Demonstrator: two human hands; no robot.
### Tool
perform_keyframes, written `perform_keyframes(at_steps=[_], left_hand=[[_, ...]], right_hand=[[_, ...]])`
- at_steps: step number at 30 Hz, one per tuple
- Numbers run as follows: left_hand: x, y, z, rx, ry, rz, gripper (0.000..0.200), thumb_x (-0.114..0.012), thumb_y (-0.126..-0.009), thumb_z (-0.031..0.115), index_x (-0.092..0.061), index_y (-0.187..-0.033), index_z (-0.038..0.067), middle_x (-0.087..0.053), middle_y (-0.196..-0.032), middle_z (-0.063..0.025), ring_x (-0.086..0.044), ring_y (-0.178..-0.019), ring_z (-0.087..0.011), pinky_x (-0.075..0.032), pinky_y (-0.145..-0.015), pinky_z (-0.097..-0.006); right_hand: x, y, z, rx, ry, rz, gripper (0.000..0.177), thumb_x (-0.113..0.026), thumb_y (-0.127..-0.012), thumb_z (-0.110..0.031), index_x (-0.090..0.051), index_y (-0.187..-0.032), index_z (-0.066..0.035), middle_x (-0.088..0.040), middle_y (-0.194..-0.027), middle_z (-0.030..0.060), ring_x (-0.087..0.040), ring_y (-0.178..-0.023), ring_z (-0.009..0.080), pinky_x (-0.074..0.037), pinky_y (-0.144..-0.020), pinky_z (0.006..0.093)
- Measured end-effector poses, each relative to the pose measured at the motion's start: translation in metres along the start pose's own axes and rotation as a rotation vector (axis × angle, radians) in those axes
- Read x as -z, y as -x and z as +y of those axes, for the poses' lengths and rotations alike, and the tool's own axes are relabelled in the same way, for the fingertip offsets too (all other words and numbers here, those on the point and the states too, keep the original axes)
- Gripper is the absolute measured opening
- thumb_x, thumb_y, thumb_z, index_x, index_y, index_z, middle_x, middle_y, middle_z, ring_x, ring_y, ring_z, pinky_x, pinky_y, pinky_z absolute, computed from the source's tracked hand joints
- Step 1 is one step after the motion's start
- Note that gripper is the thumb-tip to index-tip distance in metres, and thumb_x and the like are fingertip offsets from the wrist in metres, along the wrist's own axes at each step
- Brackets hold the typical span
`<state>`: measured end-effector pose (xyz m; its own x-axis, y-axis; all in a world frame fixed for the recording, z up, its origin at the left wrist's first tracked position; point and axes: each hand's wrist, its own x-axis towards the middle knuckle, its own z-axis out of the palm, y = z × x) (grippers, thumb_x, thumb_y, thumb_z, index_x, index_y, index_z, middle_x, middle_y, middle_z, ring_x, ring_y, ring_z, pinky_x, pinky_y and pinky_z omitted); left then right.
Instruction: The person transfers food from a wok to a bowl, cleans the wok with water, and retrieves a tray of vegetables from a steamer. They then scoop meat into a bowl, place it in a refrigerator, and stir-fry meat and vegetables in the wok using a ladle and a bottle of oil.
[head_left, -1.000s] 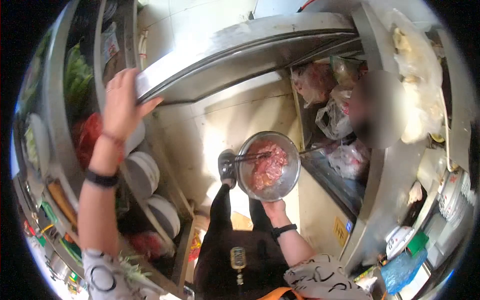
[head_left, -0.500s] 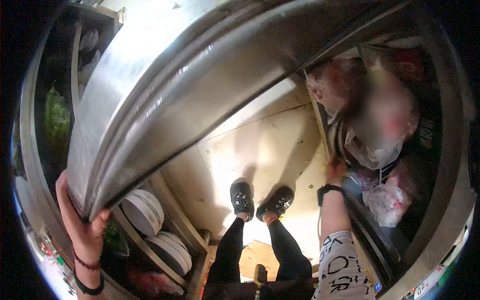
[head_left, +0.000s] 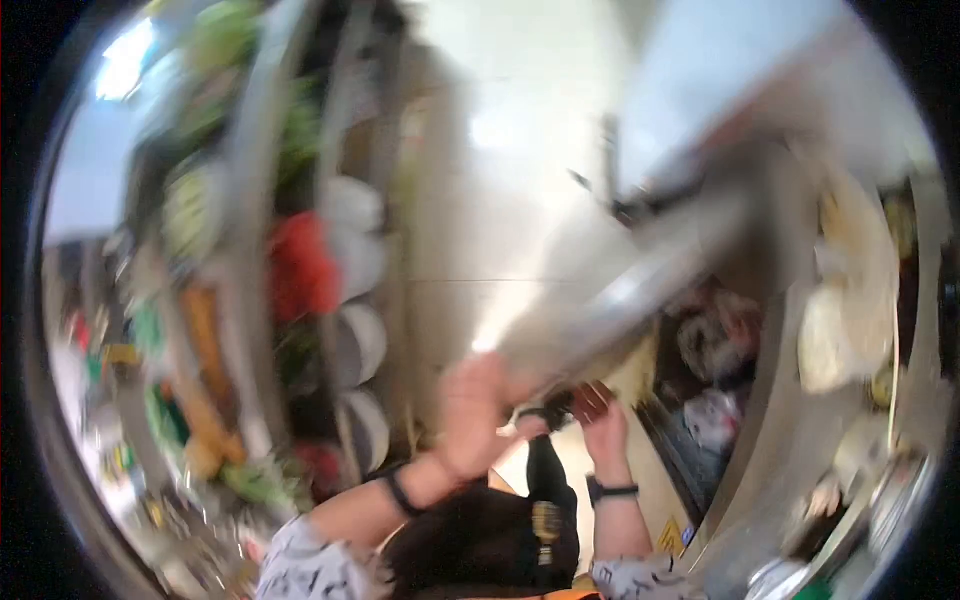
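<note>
My left hand (head_left: 475,415) is smeared by motion at the near end of a metal door (head_left: 650,285); its thumb points right, but its grip is unclear. Just right of that end, my right hand (head_left: 606,425) has curled fingers. A dark shape lies at its fingertips, too blurred to name. Behind the door's edge, an opened compartment holds plastic-wrapped bags (head_left: 715,420). Part of a dark shoe (head_left: 535,415) shows between my hands.
Shelves on the left hold stacked white bowls (head_left: 360,345), a red bag (head_left: 303,265) and green vegetables (head_left: 220,35). On the right counter (head_left: 760,450) lie pale items (head_left: 845,335). Light floor tiles (head_left: 490,190) run up the middle.
The view has turned and shifted. The door has swung away to the right and stands lower. My left hand has come from the far left to the middle; my right hand has left the right compartment's edge.
</note>
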<state>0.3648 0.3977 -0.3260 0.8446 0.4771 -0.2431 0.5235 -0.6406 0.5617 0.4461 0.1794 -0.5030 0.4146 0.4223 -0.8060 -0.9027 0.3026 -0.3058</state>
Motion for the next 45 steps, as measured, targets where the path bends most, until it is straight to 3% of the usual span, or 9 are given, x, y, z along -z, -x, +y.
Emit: perform_keyframes(at_steps=[6, 12, 16, 22, 28, 33, 36, 42, 45], left_hand=[[-0.050, 0.089, 0.041, 0.131, 0.722, -0.390, 0.073, -0.056, -0.080, 0.042, -0.029, -0.130, -0.002, -0.040, -0.125, -0.0268, -0.040, -0.117, -0.0379, -0.033, -0.097, -0.0384], [-0.003, 0.144, 0.003, 0.014, 0.535, -0.632, 0.026, -0.060, -0.068, 0.024, -0.060, -0.077, 0.000, -0.061, -0.079, -0.0197, -0.059, -0.075, -0.0327, -0.046, -0.064, -0.0410], [0.029, 0.181, -0.052, 0.184, 0.390, -0.427, 0.027, -0.061, -0.066, 0.026, -0.062, -0.065, 0.000, -0.060, -0.066, -0.0196, -0.059, -0.068, -0.0340, -0.046, -0.063, -0.0416], [0.085, 0.242, -0.054, 0.430, 0.450, -0.214, 0.031, -0.057, -0.073, 0.031, -0.064, -0.067, 0.002, -0.061, -0.068, -0.0170, -0.059, -0.069, -0.0340, -0.047, -0.066, -0.0397], [0.017, 0.330, -0.041, 0.699, 0.721, 0.170, 0.039, -0.050, -0.079, 0.040, -0.065, -0.086, 0.004, -0.063, -0.089, -0.0171, -0.059, -0.086, -0.0296, -0.044, -0.079, -0.0388], [-0.027, 0.405, -0.028, 1.117, 0.729, -0.156, 0.050, -0.053, -0.079, 0.047, -0.060, -0.106, 0.006, -0.060, -0.102, -0.0163, -0.055, -0.099, -0.0286, -0.041, -0.087, -0.0367], [-0.056, 0.427, -0.036, 1.251, 0.699, 0.087, 0.047, -0.055, -0.078, 0.043, -0.060, -0.105, 0.005, -0.061, -0.100, -0.0161, -0.057, -0.096, -0.0285, -0.044, -0.084, -0.0362], [-0.006, 0.431, -0.086, 1.183, 0.799, 0.439, 0.041, -0.056, -0.078, 0.033, -0.059, -0.104, 0.001, -0.062, -0.098, -0.0178, -0.059, -0.093, -0.0288, -0.046, -0.082, -0.0375], [0.035, 0.430, -0.096, 1.104, 0.861, 0.700, 0.034, -0.057, -0.080, 0.025, -0.058, -0.102, -0.001, -0.062, -0.097, -0.0178, -0.061, -0.091, -0.0262, -0.048, -0.079, -0.0336]], right_hand=[[-0.097, 0.142, -0.048, 0.225, 0.579, 0.054, 0.052, -0.044, -0.091, -0.036, -0.032, -0.129, -0.002, -0.039, -0.130, 0.0129, -0.040, -0.116, 0.0248, -0.034, -0.095, 0.0375], [0.038, 0.119, -0.137, 0.472, 1.455, 0.490, 0.058, -0.059, -0.081, -0.013, -0.030, -0.129, 0.001, -0.038, -0.128, 0.0167, -0.042, -0.113, 0.0247, -0.039, -0.090, 0.0376], [-0.042, 0.148, -0.133, 0.467, 1.239, 0.220, 0.055, -0.063, -0.075, -0.009, -0.037, -0.122, 0.002, -0.046, -0.120, 0.0166, -0.048, -0.103, 0.0207, -0.043, -0.082, 0.0337], [-0.140, 0.136, -0.060, 0.260, 1.473, -0.262, 0.011, -0.069, -0.067, -0.007, -0.060, -0.070, -0.001, -0.058, -0.060, 0.0038, -0.050, -0.054, 0.0111, -0.042, -0.053, 0.0229], [-0.184, 0.130, -0.023, -0.142, 1.633, -0.527, 0.013, -0.061, -0.076, -0.011, -0.060, -0.079, 0.002, -0.061, -0.067, 0.0076, -0.055, -0.058, 0.0129, -0.042, -0.052, 0.0226], [-0.233, 0.130, -0.016, -0.139, 1.644, -0.504, 0.024, -0.058, -0.080, -0.015, -0.057, -0.097, 0.003, -0.062, -0.071, 0.0073, -0.057, -0.060, 0.0132, -0.044, -0.055, 0.0251], [-0.244, 0.082, -0.014, 0.004, 1.554, -0.864, 0.023, -0.058, -0.077, -0.009, -0.056, -0.097, 0.002, -0.055, -0.061, 0.0052, -0.055, -0.057, 0.0150, -0.044, -0.053, 0.0253], [-0.383, 0.105, 0.083, 0.016, 1.612, -0.584, 0.021, -0.060, -0.081, -0.020, -0.056, -0.088, -0.001, -0.055, -0.064, 0.0055, -0.054, -0.057, 0.0155, -0.047, -0.053, 0.0290], [-0.457, 0.078, 0.123, -0.055, 1.334, -0.767, 0.029, -0.054, -0.086, -0.018, -0.047, -0.107, 0.000, -0.057, -0.095, 0.0130, -0.057, -0.082, 0.0213, -0.050, -0.077, 0.0332]])
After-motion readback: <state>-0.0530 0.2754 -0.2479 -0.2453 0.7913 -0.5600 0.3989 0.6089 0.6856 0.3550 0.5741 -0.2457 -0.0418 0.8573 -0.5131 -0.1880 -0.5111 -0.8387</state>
